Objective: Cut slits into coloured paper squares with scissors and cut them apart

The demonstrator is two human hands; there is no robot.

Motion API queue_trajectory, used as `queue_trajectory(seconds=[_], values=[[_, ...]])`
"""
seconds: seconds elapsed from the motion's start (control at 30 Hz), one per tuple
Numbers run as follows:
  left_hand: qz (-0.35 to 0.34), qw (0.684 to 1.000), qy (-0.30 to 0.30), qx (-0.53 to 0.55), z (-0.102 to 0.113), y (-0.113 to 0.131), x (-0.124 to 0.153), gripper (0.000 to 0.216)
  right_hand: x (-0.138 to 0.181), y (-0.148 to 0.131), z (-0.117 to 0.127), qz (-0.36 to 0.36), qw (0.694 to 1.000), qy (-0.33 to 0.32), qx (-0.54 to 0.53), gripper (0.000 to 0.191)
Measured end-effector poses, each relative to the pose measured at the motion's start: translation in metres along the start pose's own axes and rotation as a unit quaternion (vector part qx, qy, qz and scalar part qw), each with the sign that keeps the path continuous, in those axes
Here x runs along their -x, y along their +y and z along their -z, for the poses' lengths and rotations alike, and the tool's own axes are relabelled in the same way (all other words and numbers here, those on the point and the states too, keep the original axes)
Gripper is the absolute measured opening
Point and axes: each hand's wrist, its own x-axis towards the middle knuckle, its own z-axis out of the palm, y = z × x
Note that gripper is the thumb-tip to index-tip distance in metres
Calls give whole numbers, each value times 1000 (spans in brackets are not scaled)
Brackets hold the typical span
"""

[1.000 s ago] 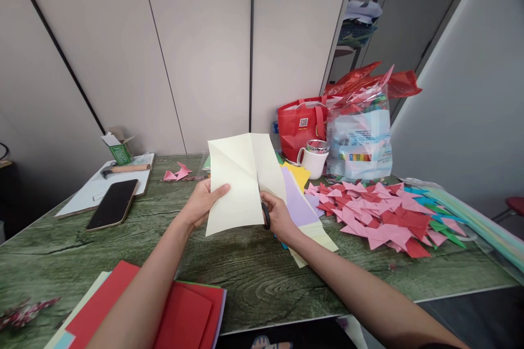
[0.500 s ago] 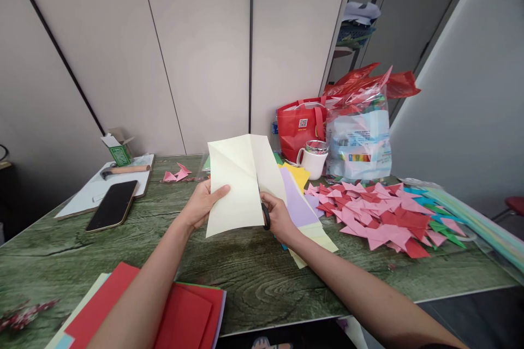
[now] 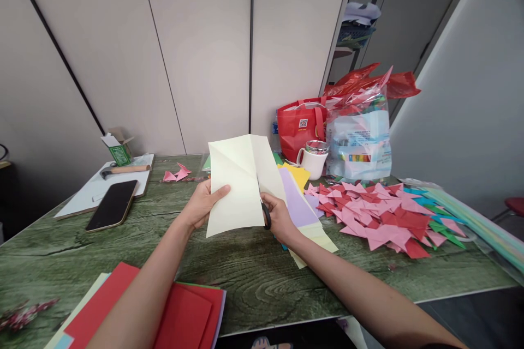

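Note:
My left hand (image 3: 202, 203) pinches the left edge of a pale cream sheet of paper (image 3: 237, 180), held upright above the green table (image 3: 254, 267). The sheet has diagonal creases and a cut running up from its lower edge. Black-handled scissors (image 3: 266, 215) sit in my right hand (image 3: 279, 216), fingers closed through the handles, at the sheet's lower right; the blades are hidden behind the paper. Under my right hand lies a stack of purple, yellow and cream sheets (image 3: 301, 204).
Several folded pink and red paper triangles (image 3: 376, 215) are heaped at right. A white mug (image 3: 314, 161), red bag (image 3: 301, 125) and plastic bag (image 3: 360, 136) stand behind. Red sheets (image 3: 180, 313) lie near me; a phone (image 3: 113, 204), hammer (image 3: 125, 169) and board sit at left.

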Motion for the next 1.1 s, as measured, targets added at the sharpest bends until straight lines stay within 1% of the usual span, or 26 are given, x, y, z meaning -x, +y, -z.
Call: queue_trajectory(seconds=[0.13,0.3,0.4,0.7,1.1], values=[[-1,1000,-2,-9,1,-1,0,36,-1,1,2,9,1000,-3,24,22],[6,1000,-16,-5,2,-4,-1,34,-5,2,5,42,999,-12,30,29],[11,1000,-22,3,3,-5,-1,33,-6,2,5,56,998,-11,33,28],[17,999,-20,21,0,-2,0,28,-4,5,5,43,999,-18,27,28],[19,999,-28,15,2,-3,0,32,-4,3,5,34,999,-15,24,21]])
